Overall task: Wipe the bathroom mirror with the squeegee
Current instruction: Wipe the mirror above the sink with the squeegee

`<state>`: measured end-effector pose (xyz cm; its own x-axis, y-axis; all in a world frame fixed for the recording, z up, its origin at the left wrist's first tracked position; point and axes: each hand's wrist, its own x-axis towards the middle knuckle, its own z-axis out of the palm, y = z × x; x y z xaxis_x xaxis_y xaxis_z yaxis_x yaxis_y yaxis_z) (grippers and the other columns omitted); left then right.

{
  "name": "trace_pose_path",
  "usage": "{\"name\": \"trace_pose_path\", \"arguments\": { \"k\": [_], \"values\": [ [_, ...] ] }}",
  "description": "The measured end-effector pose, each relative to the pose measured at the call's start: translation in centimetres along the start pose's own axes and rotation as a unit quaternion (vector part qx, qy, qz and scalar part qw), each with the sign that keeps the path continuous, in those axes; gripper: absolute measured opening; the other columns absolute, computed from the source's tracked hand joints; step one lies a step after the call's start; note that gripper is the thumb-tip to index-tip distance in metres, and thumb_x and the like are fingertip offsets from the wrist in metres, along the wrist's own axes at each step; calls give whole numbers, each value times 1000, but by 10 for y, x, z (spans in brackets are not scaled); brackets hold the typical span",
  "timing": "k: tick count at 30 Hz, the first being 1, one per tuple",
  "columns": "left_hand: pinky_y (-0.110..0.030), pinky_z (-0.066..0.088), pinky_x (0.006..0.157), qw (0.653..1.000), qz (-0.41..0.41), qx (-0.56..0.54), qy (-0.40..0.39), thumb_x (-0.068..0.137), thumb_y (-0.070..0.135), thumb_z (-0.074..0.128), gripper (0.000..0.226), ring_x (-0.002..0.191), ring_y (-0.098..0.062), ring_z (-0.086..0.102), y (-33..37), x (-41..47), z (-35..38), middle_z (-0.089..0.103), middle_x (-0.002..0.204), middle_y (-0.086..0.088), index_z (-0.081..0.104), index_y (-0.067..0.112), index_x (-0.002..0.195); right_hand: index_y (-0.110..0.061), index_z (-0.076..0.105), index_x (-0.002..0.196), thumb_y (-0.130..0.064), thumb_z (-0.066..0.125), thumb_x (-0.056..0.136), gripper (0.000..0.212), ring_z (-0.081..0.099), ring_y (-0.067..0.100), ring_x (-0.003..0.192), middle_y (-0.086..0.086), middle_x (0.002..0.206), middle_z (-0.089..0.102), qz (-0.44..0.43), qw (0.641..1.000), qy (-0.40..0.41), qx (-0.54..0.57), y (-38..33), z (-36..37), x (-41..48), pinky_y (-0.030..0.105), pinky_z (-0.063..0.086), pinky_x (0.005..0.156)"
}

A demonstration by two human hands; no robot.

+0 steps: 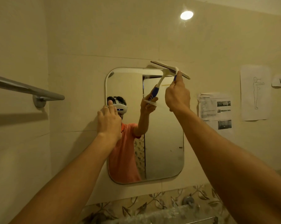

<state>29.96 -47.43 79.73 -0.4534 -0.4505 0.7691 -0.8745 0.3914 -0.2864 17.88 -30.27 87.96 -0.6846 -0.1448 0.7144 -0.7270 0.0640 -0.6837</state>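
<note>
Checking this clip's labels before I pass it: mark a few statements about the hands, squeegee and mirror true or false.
1. The right hand grips the squeegee by its handle. True.
2. The left hand rests with straight fingers at the mirror's left edge. True.
3. The squeegee blade lies along the mirror's bottom edge. False: it is at the top right corner.
4. The towel bar is mounted right of the mirror. False: it is on the left.
</note>
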Motion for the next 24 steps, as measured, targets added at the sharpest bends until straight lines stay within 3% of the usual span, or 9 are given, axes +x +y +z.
{"name": "trace_pose_path", "arguments": {
  "k": [3,8,15,24],
  "values": [
    [-46,36,111,1000,-1,0,4,85,46,65,91,141,-36,30,0,0,0,12,163,-22,25,4,156,-36,4,160,-21,30,107,60,53,15,62,1,75,47,-5,1000,-8,-19,2,9,0,38,57,61],
    [-46,36,111,1000,0,4,14,89,47,62,88,141,-37,29,1,3,4,13,163,-22,25,3,156,-37,-2,159,-25,31,108,62,50,12,57,1,71,47,-13,999,20,-39,18,25,-6,23,35,46],
    [-46,37,110,1000,3,9,24,88,48,62,83,139,-37,31,2,4,6,14,162,-23,32,5,153,-31,-3,160,-21,35,108,65,48,9,54,0,68,45,-33,998,31,-48,18,31,-9,21,34,46],
    [-46,40,108,999,8,39,15,86,49,65,88,136,-38,36,3,2,1,16,161,-25,32,3,153,-35,-6,158,-26,33,107,65,48,9,51,0,67,50,8,1000,16,2,39,45,-68,21,33,44]
  ]
}}
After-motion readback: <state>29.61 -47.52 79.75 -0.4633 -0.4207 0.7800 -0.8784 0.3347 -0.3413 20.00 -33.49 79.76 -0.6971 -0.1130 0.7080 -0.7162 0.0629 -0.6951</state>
